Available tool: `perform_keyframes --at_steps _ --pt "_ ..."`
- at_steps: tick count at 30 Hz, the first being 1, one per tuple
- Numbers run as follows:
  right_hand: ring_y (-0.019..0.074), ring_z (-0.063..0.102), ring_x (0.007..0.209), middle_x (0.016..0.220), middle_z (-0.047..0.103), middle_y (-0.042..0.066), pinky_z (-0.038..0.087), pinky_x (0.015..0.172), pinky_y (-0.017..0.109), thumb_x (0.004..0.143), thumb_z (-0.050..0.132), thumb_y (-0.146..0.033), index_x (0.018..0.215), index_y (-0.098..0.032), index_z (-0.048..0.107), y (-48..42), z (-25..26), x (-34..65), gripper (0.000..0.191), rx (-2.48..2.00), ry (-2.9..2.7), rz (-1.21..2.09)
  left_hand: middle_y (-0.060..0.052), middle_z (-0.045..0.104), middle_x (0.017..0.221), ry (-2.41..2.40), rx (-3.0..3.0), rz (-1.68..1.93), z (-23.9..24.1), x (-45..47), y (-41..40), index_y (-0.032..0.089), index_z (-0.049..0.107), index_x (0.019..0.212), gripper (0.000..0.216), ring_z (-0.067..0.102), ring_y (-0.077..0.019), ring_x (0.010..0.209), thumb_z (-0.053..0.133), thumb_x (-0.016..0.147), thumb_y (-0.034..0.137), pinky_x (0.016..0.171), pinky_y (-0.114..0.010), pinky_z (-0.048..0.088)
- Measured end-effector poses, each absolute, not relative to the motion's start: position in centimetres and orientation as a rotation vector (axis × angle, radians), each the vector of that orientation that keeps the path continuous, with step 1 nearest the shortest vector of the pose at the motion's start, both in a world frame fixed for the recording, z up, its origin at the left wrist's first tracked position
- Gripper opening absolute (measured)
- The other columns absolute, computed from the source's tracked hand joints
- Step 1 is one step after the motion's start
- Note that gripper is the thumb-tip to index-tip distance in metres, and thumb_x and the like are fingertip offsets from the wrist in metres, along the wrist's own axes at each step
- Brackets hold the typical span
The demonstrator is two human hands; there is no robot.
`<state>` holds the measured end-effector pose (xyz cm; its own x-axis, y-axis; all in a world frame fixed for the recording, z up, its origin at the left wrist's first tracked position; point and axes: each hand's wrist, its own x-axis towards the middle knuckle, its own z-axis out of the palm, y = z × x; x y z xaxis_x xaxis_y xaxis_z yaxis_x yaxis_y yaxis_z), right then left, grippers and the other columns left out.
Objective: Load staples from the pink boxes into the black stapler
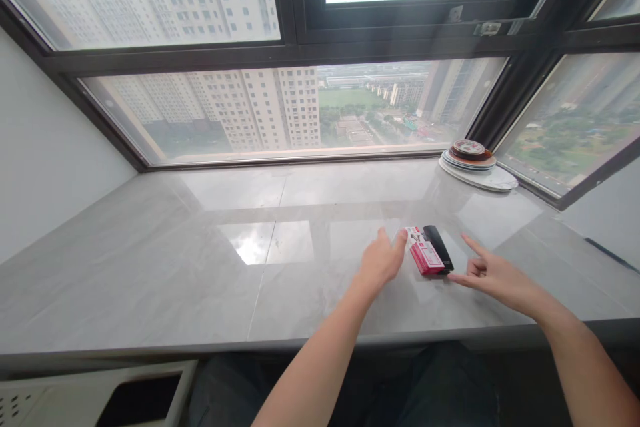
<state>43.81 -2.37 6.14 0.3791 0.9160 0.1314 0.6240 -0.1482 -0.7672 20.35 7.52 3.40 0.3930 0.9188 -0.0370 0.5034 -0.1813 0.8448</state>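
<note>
1. Across the left side stretches a glossy, pale grey, marble-look countertop [150,273], crossed by a thin seam.
2. Right of that seam, the bare left hand [383,261] reaches from the near side, thumb and forefinger parted with nothing gripped between them; its thumb tip is at the far left corner of the pack, though contact is unclear.
3. Between the hands, on the countertop's near right part, lies a small rectangular pink-and-white printed pack with a black right side [427,255]. Its long axis slants from far left to near right, white end far, pink end near.
4. Beyond it, far right by the window, sits a stack of flat round pieces, white, brown and orange [470,159].
5. Nearer, the bare right hand [493,275] is unclenched at thumb and forefinger, other fingers curled, grasping nothing; its thumb tip meets or nearly meets the pack's near right corner.
</note>
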Motion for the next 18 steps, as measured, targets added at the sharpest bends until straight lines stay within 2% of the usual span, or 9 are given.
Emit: perform_keyframes --at_steps 2,3,5,7,8,9,11,14,18 --pt "0.0148 0.048 0.052 0.058 0.055 -0.006 0.043 0.056 0.029 0.077 0.077 -0.064 0.156 -0.019 0.045 -3.7 6.7 41.9 0.096 -1.828 -1.376 0.58 -0.013 0.073 0.106 1.211 1.857 0.654 3.2 15.4 6.3 0.019 0.049 0.146 0.058 0.069 -0.0285 0.104 0.041 0.103 0.056 0.093 -0.041 0.05" --pt "0.0157 0.05 0.055 0.062 0.058 -0.004 0.045 0.058 0.029 0.085 0.069 -0.064 0.157 -0.022 0.044 -4.1 6.8 40.2 0.087 -1.789 -1.385 0.584 -0.011 0.072 0.111 1.204 1.886 0.687 3.1 12.8 5.6 0.022 0.054 0.143 0.05 0.068 -0.0261 0.106 0.043 0.103 0.051 0.097 -0.04 0.049" --pt "0.0186 0.06 0.067 0.077 0.067 0.001 0.05 0.065 0.03 0.093 0.06 -0.061 0.151 -0.026 0.052 -4.2 6.5 35.5 0.068 -1.705 -1.511 0.632 -0.009 0.068 0.121 1.235 2.047 0.841 2.9 7.9 4.2 0.026 0.06 0.137 0.04 0.062 -0.0242 0.118 0.043 0.104 0.041 0.104 -0.039 0.047" --pt "0.0241 0.068 0.097 0.111 0.074 0.006 0.055 0.078 0.033 0.097 0.054 -0.055 0.148 -0.032 0.056 -3.4 5.5 30.3 0.056 -1.628 -1.725 0.677 -0.009 0.066 0.128 1.361 2.194 0.877 2.7 4.0 3.0 0.028 0.062 0.134 0.036 0.057 -0.0265 0.126 0.047 0.103 0.039 0.109 -0.045 0.044" --pt "0.0269 0.063 0.118 0.132 0.068 0.007 0.054 0.091 0.037 0.098 0.052 -0.052 0.151 -0.034 0.052 -2.7 4.7 27.9 0.056 -1.596 -1.837 0.642 -0.009 0.065 0.133 1.433 2.245 0.867 2.6 2.6 2.6 0.028 0.061 0.135 0.037 0.054 -0.028 0.131 0.048 0.103 0.039 0.112 -0.047 0.041" --pt "0.03 0.052 0.137 0.148 0.059 0.007 0.047 0.107 0.043 0.098 0.054 -0.051 0.155 -0.033 0.047 -2.0 3.9 25.8 0.061 -1.578 -1.958 0.572 -0.009 0.063 0.138 1.494 2.284 0.843 2.4 1.5 2.2 0.029 0.06 0.138 0.039 0.051 -0.0293 0.135 0.049 0.102 0.041 0.115 -0.05 0.039" --pt "0.033 0.027 0.154 0.164 0.04 0.005 0.026 0.123 0.054 0.098 0.053 -0.051 0.16 -0.032 0.039 -0.5 2.2 22.8 0.066 -1.661 -2.084 0.414 -0.008 0.055 0.151 1.564 2.341 0.781 1.9 0.1 1.7 0.03 0.055 0.145 0.044 0.042 -0.0307 0.145 0.049 0.103 0.043 0.12 -0.054 0.032" --pt "0.0332 0.01 0.159 0.171 0.024 0.003 0.007 0.126 0.061 0.103 0.041 -0.051 0.163 -0.033 0.032 0.7 0.6 20.9 0.063 -1.835 -2.114 0.225 -0.005 0.041 0.164 1.581 2.412 0.715 0.9 -0.6 1.3 0.034 0.043 0.155 0.053 0.029 -0.0304 0.155 0.047 0.103 0.045 0.125 -0.057 0.023" --pt "0.0317 0.008 0.16 0.173 0.016 -0.001 0.004 0.126 0.06 0.106 0.033 -0.052 0.165 -0.035 0.026 0.6 0.1 20.7 0.062 -1.877 -2.172 0.134 -0.003 0.033 0.168 1.617 2.441 0.678 0.0 -0.7 1.3 0.036 0.035 0.159 0.059 0.024 -0.0312 0.157 0.047 0.103 0.048 0.126 -0.06 0.02"
